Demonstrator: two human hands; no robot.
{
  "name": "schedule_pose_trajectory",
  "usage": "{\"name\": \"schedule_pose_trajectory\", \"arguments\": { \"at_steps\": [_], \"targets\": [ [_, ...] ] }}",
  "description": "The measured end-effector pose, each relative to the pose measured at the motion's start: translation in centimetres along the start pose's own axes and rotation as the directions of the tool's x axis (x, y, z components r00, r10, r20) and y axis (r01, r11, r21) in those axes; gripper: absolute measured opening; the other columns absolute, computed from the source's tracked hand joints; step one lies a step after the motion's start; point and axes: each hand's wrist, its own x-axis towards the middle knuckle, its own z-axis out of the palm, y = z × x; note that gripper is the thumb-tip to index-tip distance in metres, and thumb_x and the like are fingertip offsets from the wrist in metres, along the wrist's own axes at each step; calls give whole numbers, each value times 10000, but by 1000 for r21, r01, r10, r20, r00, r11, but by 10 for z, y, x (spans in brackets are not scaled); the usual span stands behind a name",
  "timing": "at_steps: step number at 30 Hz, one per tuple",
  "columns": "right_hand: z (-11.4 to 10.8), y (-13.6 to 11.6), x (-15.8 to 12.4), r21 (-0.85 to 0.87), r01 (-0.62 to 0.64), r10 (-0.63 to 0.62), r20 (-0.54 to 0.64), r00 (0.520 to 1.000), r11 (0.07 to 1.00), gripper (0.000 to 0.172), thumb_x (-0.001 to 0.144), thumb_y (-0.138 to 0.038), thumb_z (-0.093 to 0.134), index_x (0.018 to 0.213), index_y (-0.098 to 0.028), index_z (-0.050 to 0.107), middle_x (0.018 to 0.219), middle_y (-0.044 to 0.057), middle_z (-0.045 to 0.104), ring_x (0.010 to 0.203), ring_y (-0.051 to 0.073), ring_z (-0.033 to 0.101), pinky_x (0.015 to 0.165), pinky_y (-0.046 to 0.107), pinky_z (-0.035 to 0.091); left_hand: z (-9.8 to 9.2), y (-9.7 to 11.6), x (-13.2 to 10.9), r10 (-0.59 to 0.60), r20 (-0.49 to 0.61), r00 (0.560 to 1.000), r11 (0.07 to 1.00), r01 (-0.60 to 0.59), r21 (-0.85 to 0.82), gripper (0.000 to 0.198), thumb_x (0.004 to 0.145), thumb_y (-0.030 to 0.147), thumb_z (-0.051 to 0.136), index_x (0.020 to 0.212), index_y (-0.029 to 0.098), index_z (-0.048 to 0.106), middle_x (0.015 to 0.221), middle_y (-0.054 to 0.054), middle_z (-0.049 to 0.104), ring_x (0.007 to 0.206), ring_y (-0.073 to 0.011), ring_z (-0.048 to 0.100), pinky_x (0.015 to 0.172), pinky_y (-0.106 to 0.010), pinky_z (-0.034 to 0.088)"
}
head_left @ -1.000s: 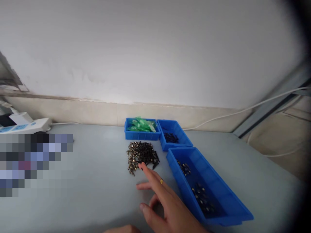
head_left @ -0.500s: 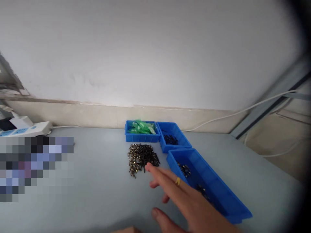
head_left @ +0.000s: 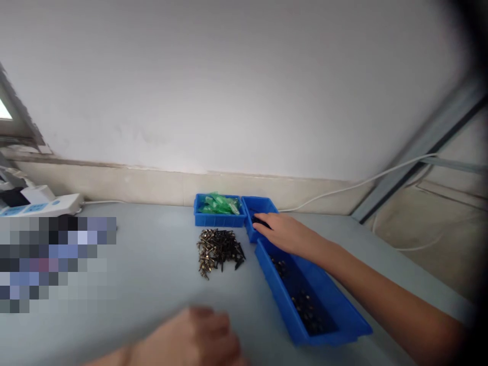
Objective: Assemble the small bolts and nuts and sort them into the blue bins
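Observation:
My right hand reaches forward over the small blue bin of black parts, fingertips down inside it; whether they hold anything is hidden. My left hand lies curled and blurred on the grey table at the bottom edge. A pile of dark and brass screws sits loose on the table between them. A long blue bin with small dark parts runs under my right forearm. Another small blue bin holds green plastic bags.
A white power strip lies at the far left by the wall. A white cable runs along the wall to the right. A blurred-out patch covers part of the table's left side. The table's right edge drops off beyond the long bin.
My right hand moved from beside the screw pile forward and right into the small bin of black parts. My left hand came up into view at the bottom.

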Motion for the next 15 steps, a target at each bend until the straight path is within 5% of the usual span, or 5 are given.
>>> {"name": "schedule_pose_trajectory", "arguments": {
  "at_steps": [4,9,15],
  "targets": [
    [5,-4,-1,-19,-9,10,32,999,1000,417,965,-409,349,984,-133,662,955,138,685,930,286,635,802,376,468,-52,-52,21,-346,-164,924,853,383,355,212,925,197,364,845,155,556,786,-74,588,739,-187,559,632,-300,484],
    [10,-14,2,-60,-51,56,79,995,997,261,945,-355,483,1031,-145,610,1023,82,630,898,210,616,783,395,498,-67,-138,27,-372,-28,928,813,340,472,203,924,296,503,855,126,591,858,-67,611,875,-213,578,777,-371,478],
    [5,-10,1,-16,25,-22,149,989,1000,247,927,-315,532,1122,-168,567,1125,75,583,925,198,600,786,395,508,-76,-153,1,-375,75,924,791,277,545,253,932,320,500,771,146,590,762,-28,598,803,-188,569,753,-342,445]
  ]
}}
